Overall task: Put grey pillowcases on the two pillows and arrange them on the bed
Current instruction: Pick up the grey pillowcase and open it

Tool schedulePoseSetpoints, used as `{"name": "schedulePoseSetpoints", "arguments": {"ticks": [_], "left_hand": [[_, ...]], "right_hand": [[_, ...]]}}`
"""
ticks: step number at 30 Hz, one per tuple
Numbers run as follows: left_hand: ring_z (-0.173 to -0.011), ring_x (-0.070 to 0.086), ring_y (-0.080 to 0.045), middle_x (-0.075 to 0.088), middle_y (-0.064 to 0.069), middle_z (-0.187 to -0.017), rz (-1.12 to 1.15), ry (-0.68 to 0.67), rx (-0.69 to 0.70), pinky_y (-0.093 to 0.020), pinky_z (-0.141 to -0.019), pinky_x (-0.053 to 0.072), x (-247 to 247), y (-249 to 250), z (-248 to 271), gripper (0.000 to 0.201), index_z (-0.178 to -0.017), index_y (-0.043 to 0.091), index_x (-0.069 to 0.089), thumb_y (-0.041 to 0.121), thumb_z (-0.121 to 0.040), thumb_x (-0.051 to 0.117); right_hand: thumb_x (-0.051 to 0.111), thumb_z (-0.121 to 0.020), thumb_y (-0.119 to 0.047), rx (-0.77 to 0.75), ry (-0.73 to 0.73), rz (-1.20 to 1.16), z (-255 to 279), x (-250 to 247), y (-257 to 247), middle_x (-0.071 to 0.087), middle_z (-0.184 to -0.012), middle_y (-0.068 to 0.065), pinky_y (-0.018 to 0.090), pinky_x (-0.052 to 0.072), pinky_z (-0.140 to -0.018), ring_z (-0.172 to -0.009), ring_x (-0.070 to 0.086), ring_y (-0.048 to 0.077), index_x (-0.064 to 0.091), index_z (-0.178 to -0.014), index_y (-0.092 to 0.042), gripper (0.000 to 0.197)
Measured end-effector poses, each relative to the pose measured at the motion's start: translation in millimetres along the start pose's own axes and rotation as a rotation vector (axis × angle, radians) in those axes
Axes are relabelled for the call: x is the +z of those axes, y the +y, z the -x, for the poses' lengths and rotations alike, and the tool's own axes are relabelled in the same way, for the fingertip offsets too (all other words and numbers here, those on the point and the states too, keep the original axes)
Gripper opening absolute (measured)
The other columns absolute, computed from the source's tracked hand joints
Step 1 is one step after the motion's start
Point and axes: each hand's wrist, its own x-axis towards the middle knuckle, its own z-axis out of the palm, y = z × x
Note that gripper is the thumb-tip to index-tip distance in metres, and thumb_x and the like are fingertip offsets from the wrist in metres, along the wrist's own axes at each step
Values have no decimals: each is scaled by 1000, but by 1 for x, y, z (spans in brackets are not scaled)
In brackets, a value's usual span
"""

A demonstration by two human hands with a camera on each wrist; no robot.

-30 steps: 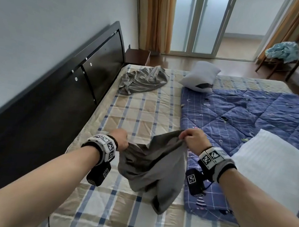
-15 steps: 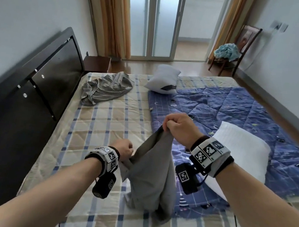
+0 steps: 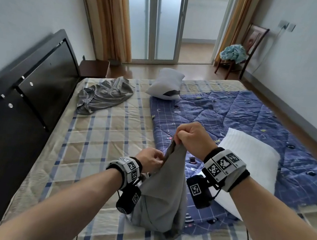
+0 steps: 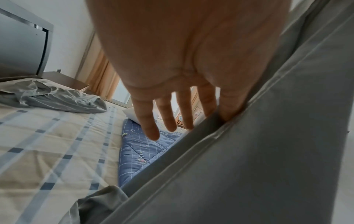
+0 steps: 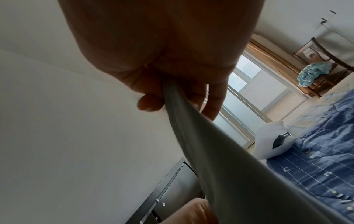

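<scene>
My right hand (image 3: pixel 192 139) is clenched around the top edge of the grey pillowcase (image 3: pixel 164 192), pinching the bunched cloth between thumb and curled fingers (image 5: pixel 212 100) and holding it up so the rest hangs down to the checked bedsheet (image 3: pixel 98 144) below my wrists. My left hand (image 3: pixel 150 158) sits lower, just beside the same edge; in the left wrist view the outer fingers (image 4: pixel 147 121) are straight and spread, while the thumb side slips behind the hem, so I cannot tell whether it pinches the cloth. Beyond my left fingers, near the dark headboard (image 3: pixel 37 89), lies the second grey pillowcase (image 3: pixel 104 97), crumpled. One white pillow (image 3: pixel 249 157) lies on the blue quilt (image 3: pixel 234 117) just right of my right wrist; the other pillow (image 3: pixel 167 84) rests well beyond my fingertips at the bed's far edge.
</scene>
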Motion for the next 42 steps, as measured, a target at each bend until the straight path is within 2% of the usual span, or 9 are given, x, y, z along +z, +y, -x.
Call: {"name": "schedulePoseSetpoints", "arguments": {"ticks": [4, 8, 13, 16, 21, 26, 33, 37, 42], "left_hand": [[-88, 66, -30, 70, -17, -91, -84, 191, -111, -31, -68, 43, -6, 6, -24, 25, -89, 6, 66, 17, -88, 44], [-88, 62, -40, 64, -27, -91, 5, 451, -183, -37, -71, 43, -25, 21, -39, 27, -79, 10, 54, 20, -98, 38], [-66, 54, -16, 58, 2, -71, -301, 159, -173, -30, -62, 40, -7, 56, -21, 37, -76, 20, 53, 54, -80, 67], [-91, 63, -27, 65, -6, -92, -525, 51, -370, -27, -71, 43, 5, 53, -12, 17, -91, 17, 58, 32, -84, 63], [-94, 63, -29, 68, -15, -99, -224, 259, -508, -27, -68, 40, 16, 69, -6, 17, -96, 14, 64, 15, -91, 48], [-95, 64, -19, 71, -9, -103, 2, 240, -335, -21, -76, 47, 40, 118, -16, 28, -106, 12, 70, 26, -99, 47], [-103, 65, -16, 71, -5, -109, 150, 282, -211, -27, -93, 50, 34, 124, 2, 26, -113, 13, 67, 19, -100, 45], [-88, 62, -7, 68, 2, -97, 285, 351, -172, -9, -77, 47, 28, 122, 18, 23, -105, 18, 67, 20, -101, 44], [-83, 63, -6, 68, 2, -90, 334, 383, -206, -17, -78, 49, 25, 106, 36, 28, -94, 18, 67, 23, -102, 41]], "right_hand": [[50, -76, -3, 9, -7, 163, -13, -21, 24, 63, -53, -4, 17, 38, -51, -51, 54, 4, 67, -53, -12, 30], [50, -82, -11, 127, -107, 524, -32, -41, 79, 65, -84, 15, 23, 40, -68, -82, 58, 28, 68, -77, -3, 20], [51, -87, -10, 217, -159, 786, -47, -63, 154, 60, -117, 16, 37, 50, -90, -111, 59, 33, 61, -112, -2, 28], [51, -89, -8, 257, -161, 786, -57, -82, 193, 60, -119, 16, 38, 48, -90, -111, 59, 34, 54, -112, -6, 24], [54, -92, -20, 374, -324, 604, -72, -92, 228, 54, -127, 20, 35, 44, -84, -116, 55, 35, 40, -125, -3, 40], [66, -85, -47, 222, -569, 501, -62, -45, 224, 54, -131, 14, 36, 46, -94, -118, 54, 31, 43, -128, -7, 63], [72, -79, -42, 261, -507, 373, -45, -11, 241, 56, -128, 13, 30, 45, -87, -119, 56, 31, 42, -130, -4, 71], [71, -81, -33, 347, -537, 394, -38, -5, 259, 58, -119, 14, 34, 47, -85, -116, 57, 32, 52, -120, -16, 47], [64, -74, -42, 443, -598, 499, -41, 18, 288, 68, -102, 9, 30, 49, -77, -98, 62, 29, 65, -83, -25, 19]]}}
